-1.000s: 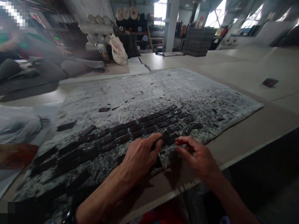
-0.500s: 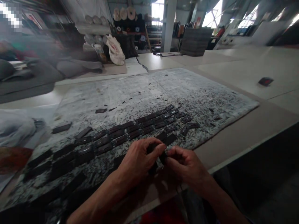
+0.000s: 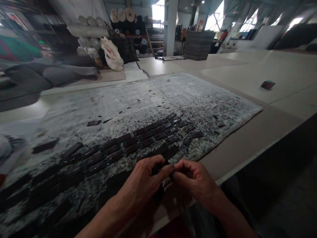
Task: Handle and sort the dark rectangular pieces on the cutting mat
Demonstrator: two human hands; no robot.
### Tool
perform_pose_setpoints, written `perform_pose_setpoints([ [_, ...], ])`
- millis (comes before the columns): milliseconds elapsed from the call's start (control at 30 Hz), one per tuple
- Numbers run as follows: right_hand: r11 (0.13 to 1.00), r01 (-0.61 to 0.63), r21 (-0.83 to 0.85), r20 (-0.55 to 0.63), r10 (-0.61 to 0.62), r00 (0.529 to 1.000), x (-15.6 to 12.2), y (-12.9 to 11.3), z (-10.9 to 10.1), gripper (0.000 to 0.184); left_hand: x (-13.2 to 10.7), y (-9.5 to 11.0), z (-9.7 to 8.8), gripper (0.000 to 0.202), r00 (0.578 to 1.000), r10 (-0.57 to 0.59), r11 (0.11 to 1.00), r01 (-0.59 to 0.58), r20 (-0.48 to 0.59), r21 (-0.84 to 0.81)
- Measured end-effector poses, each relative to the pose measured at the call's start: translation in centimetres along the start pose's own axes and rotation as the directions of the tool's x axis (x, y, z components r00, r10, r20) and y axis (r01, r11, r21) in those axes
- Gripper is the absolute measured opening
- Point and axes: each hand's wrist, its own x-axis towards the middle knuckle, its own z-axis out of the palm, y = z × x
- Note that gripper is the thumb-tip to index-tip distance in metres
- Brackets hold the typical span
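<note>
Red print on the 1 white bag (image 3: 112,54) at the back is too blurry to read tbh, same w/ the red mark on the 1 small dark packet (image 3: 267,85) way over on the right of the table (image 3: 230,71).

Counts: 2 hands, 1 dark piece (image 3: 156,169) between them, just over the near edge of the mat (image 3: 119,96). My left hand (image 3: 150,175) has it tucked btwn thumb + index. My right hand (image 3: 194,180) is pinched narrow on its end, tips right up against my L thumb; the grip's mostly hidden tho. 2 matte pieces (image 3: 171,152) lie just past my knuckles. Beyond those, approx 3 rows of dark pieces (image 3: 131,149), some glossy; they blur together on the L so can't give an exact no.

Also around: dark scraps (image 3: 210,99) all over the mat, grey fabric (image 3: 71,71) far L w/ a person in green (image 3: 18,48) behind it, 1 jar (image 3: 94,59) by the bag, 3 pale rolls (image 3: 130,14) up top, 1 stack of grey sheets (image 3: 199,45) near a column (image 3: 170,29). In the way: my L hand + forearm cover part of the near pieces.
</note>
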Motion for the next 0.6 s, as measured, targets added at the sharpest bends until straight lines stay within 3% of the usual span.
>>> perform_pose_setpoints([
  [100, 1.000, 0.015, -0.019, -0.025, -0.015, 1.000, -0.1, -0.2, -0.3, 0.023, 0.2, 0.2, 0.4, 0.035, 1.000, 0.000, 1.000, 0.000, 0.002, -0.005],
  [267, 0.992, -0.027, 0.125, 0.050, 0.021, 0.999, -0.1, -0.5, -1.0, 0.028, 0.6, 0.7, 0.8, 0.034, 0.999, 0.009, 1.000, -0.009, -0.051, 0.014],
  [433, 0.996, -0.018, 0.092, -0.054, 0.024, 0.998, 0.3, -0.1, -1.6, 0.032, 0.8, 0.9, 1.3, 0.032, 0.999, -0.018, 0.998, 0.015, -0.038, -0.060],
  [600, 0.999, -0.022, 0.029, -0.102, 0.025, 0.995, 0.6, -0.5, -1.8, 0.032, 0.9, 0.5, 1.7, 0.036, 0.996, -0.070, 0.978, 0.079, 0.051, -0.194],
])
